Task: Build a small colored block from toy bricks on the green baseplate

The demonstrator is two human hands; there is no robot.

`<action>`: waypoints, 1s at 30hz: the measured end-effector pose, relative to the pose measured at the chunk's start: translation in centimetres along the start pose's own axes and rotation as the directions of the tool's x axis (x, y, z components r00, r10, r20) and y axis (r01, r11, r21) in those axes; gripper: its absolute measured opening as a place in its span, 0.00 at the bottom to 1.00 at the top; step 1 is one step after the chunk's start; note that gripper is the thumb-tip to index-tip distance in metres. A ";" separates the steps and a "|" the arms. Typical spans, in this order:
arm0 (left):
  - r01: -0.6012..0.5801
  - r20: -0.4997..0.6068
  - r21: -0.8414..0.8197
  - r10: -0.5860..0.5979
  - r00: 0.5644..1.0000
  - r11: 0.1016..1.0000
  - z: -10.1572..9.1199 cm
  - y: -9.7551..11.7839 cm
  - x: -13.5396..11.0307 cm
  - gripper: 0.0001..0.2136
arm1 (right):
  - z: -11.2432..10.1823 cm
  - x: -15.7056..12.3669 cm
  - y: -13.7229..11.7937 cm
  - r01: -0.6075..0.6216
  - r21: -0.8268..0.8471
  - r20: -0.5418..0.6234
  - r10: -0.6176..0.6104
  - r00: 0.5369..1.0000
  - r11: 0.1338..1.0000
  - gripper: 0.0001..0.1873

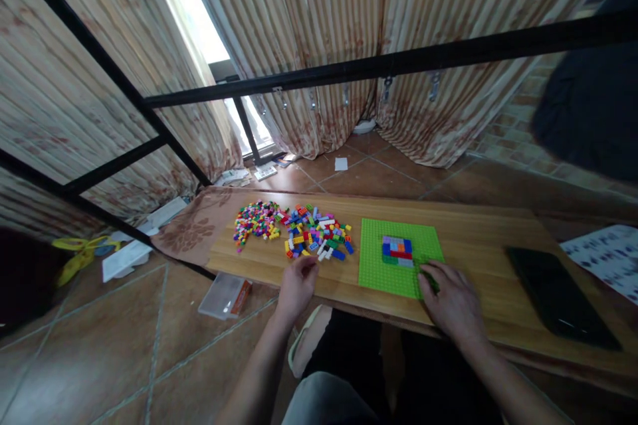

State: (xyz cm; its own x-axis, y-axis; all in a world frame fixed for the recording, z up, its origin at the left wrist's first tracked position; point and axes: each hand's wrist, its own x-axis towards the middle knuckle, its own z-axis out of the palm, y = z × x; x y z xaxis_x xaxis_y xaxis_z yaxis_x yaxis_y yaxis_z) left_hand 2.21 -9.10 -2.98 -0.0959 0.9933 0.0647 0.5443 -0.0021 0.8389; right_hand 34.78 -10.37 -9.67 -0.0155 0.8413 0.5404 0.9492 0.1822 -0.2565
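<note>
A lime-green building-block baseplate [373, 272] lies on the wooden board. On it stands a small block build [397, 251] of blue, red, orange, grey and green bricks. My right hand [452, 295] rests at the plate's right front corner with fingers curled. Something dark green shows under those fingers, too shadowed to name. My left hand [298, 284] is at the near edge of a pile of larger loose bricks [319, 232], thumb and fingers pinched together. Whether a brick is in that pinch is hidden. Farther left lies a heap of smaller coloured pieces [256, 220].
A dark tablet-like slab [561, 295] lies right on the wooden board [478, 232], beside a printed sheet [605, 255]. A clear plastic box [224, 295] sits on the tiled floor. A black metal rail [339, 72] crosses before striped curtains [309, 13].
</note>
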 end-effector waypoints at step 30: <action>0.008 -0.156 0.159 0.018 0.988 0.987 1.4 -2.1 -0.1 0.08 | 0.1 -0.2 0.5 0.039 -0.026 -0.001 -0.039 0.999 0.999 0.18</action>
State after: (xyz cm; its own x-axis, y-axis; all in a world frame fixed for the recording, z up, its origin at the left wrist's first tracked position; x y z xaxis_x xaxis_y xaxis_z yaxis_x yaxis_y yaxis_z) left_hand 2.22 -9.05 -5.51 -0.2151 0.9629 0.1629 0.6691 0.0238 0.7427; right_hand 35.26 -10.38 -9.96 -0.0526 0.8330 0.5508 0.9558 0.2017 -0.2137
